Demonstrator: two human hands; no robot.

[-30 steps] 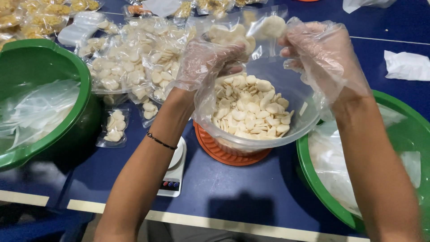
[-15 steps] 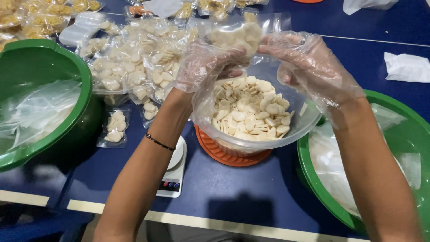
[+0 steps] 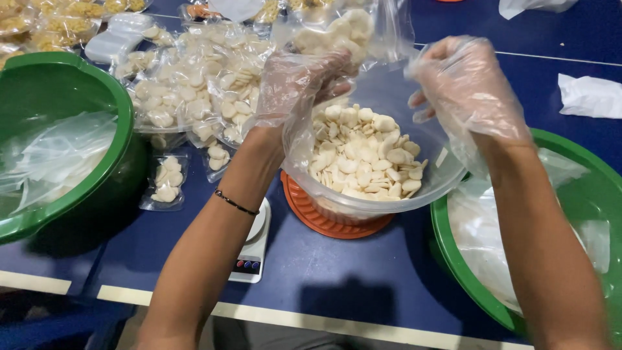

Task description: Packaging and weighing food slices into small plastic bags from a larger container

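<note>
Both my hands wear thin clear plastic gloves. My left hand (image 3: pixel 299 83) grips a small clear bag (image 3: pixel 343 31) partly filled with pale white chips, held up above a clear plastic bowl (image 3: pixel 337 198) of the same chips (image 3: pixel 363 152). The bowl rests on an orange lid (image 3: pixel 304 217). My right hand (image 3: pixel 463 84) hovers just right of the bag, fingers curled, and looks apart from it.
A green basin (image 3: pixel 78 84) with clear bags stands at the left, another green basin (image 3: pixel 453 259) at the right. Several filled chip bags (image 3: pixel 194 84) lie behind, one small bag (image 3: pixel 167 181) nearer. A white kitchen scale (image 3: pixel 249 249) sits under my left forearm. A crumpled white wrapper (image 3: pixel 589 94) lies at right.
The bag has risen and shifted a little left in my left hand. My right hand has come off the bag and moved right.
</note>
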